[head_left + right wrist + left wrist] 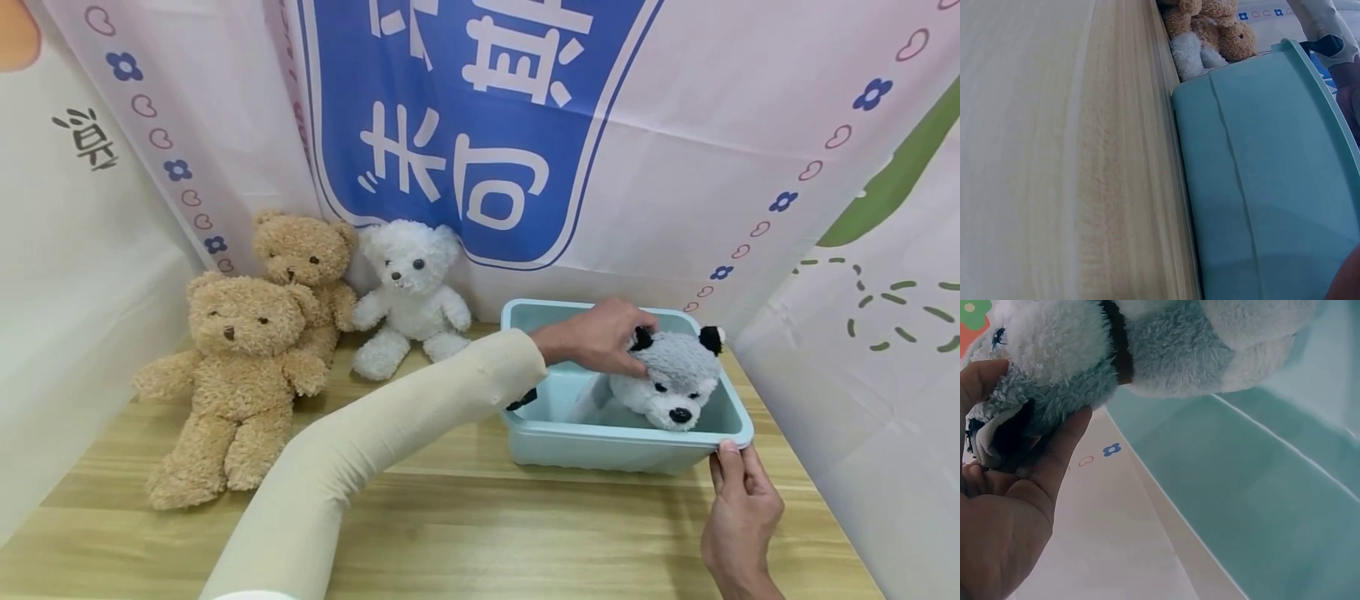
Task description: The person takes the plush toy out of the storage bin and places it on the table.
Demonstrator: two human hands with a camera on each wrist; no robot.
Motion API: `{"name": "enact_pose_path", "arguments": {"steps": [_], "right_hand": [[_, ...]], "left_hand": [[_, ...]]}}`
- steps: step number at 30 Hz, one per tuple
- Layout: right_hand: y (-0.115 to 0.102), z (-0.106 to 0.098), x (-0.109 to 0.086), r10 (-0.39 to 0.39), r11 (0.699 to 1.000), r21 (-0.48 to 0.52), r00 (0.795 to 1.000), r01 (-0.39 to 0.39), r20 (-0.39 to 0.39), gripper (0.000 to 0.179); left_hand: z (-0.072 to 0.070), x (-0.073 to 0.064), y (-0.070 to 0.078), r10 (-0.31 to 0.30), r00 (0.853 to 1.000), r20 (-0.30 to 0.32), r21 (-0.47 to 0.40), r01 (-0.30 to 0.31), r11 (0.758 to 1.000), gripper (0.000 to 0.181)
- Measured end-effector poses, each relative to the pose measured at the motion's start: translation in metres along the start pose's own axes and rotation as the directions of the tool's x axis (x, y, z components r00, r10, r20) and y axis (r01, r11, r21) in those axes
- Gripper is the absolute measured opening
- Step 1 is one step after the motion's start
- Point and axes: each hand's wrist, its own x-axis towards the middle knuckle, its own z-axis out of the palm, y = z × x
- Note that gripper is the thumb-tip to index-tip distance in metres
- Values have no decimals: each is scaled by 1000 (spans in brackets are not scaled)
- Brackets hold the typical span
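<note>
A grey and white plush husky (681, 375) with black ears sits tilted inside the pale blue plastic bin (600, 450), its muzzle over the near rim. My left hand (600, 335) grips the back of its head beside one ear. In the left wrist view, the thumb and fingers of that hand (1007, 519) pinch the head fur, and a dark collar band (1119, 340) circles the toy's neck. At the bin's near right corner, my right hand (744, 508) holds the rim, thumb on top and fingers beneath.
Two tan teddy bears (243, 358) and a white teddy bear (412, 292) sit at the left and back of the wooden table (480, 533). Behind them hangs a printed cloth backdrop (712, 108). Cloth walls (885, 375) stand close on the right and the left.
</note>
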Motion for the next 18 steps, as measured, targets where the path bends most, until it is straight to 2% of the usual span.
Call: {"name": "enact_pose_path", "arguments": {"steps": [9,14,18], "right_hand": [[-1,0,-1,-5,1000,-30,1000,5,-2,56],[0,0,-1,-16,998,-69,1000,16,10,57],[0,-1,-1,-18,997,-81,1000,19,20,57]], "left_hand": [[-8,-5,-7,-22,1000,9,-51,23,998,44],[-12,-9,-11,-7,1000,3,-55,8,998,44],[-20,-12,-13,-27,1000,3,-83,27,996,45]]}}
